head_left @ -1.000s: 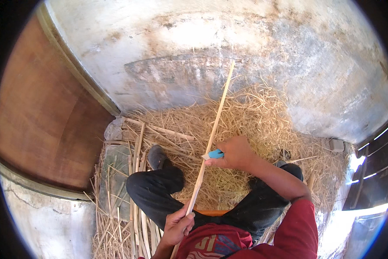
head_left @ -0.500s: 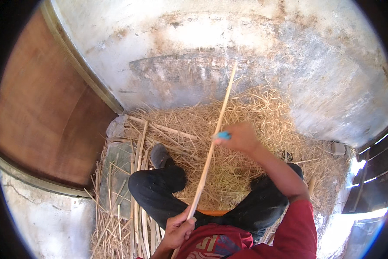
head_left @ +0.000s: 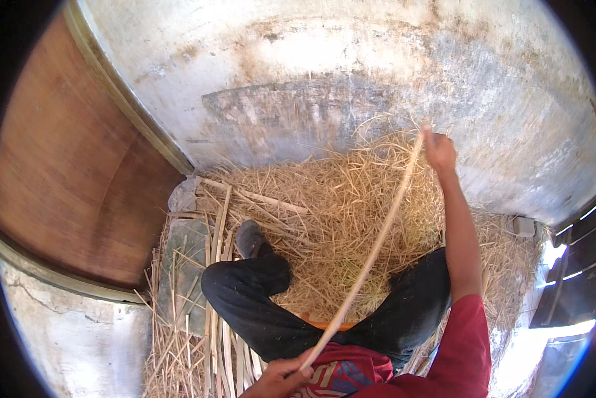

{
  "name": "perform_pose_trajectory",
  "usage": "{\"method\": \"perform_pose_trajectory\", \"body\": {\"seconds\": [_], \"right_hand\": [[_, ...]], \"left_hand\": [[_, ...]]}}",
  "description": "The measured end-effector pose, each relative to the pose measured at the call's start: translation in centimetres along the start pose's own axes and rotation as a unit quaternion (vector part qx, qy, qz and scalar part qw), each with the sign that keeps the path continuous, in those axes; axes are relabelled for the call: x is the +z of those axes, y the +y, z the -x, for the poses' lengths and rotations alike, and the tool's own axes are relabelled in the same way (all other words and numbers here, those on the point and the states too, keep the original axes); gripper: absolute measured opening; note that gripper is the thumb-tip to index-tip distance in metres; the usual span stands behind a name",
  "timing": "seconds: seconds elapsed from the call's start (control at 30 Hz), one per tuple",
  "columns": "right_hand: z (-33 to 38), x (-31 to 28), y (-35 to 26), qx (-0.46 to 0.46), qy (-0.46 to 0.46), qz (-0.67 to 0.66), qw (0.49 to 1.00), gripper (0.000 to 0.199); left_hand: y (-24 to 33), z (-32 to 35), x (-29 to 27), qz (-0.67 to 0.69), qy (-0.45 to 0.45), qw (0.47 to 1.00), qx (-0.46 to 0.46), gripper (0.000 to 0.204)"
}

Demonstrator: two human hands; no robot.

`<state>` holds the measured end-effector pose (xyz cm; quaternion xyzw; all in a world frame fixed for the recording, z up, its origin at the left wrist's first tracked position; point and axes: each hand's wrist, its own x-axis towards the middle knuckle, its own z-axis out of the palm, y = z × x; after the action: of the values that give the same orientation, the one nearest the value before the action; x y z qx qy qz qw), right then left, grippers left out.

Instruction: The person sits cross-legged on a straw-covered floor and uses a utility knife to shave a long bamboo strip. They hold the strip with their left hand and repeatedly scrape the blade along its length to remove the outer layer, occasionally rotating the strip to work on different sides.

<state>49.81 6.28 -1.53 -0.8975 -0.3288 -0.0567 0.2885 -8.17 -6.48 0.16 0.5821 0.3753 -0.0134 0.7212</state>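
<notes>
A long, pale bamboo strip (head_left: 372,255) slants across my lap, slightly bowed and blurred. Its near end lies in my left hand (head_left: 281,379), low in front of my red shirt, with thumb and fingers closed round it. My right hand (head_left: 439,151) is a closed fist at the strip's far end, arm stretched out toward the wall. The fingers seem to be on the strip there. A faint bluish patch shows by the fist, too small and smeared to name.
Loose straw-like shavings (head_left: 351,192) cover the ground between my legs and the stained wall (head_left: 298,66). Several split strips (head_left: 220,265) lie at my left, beside a grey slab (head_left: 182,265). A brown panel (head_left: 79,159) stands far left. Under me an orange edge (head_left: 321,325) shows.
My right hand has slid along the strip from its middle to its far end, away from me and rightward. The strip now leans further right. The small blue thing in that hand no longer shows clearly.
</notes>
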Motion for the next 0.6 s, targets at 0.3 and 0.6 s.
{"method": "perform_pose_trajectory", "body": {"seconds": [0.3, 0.6], "right_hand": [[8.0, -2.5, -4.3, -0.060, -0.148, -0.092, 0.983, 0.074], [20.0, -3.2, -11.8, -0.397, -0.199, -0.053, 0.894, 0.073]], "left_hand": [[2.7, -2.7, -1.5, 0.136, -0.003, 0.988, 0.071, 0.049], [4.4, -4.5, -1.5, 0.156, 0.005, 0.976, 0.149, 0.042]]}}
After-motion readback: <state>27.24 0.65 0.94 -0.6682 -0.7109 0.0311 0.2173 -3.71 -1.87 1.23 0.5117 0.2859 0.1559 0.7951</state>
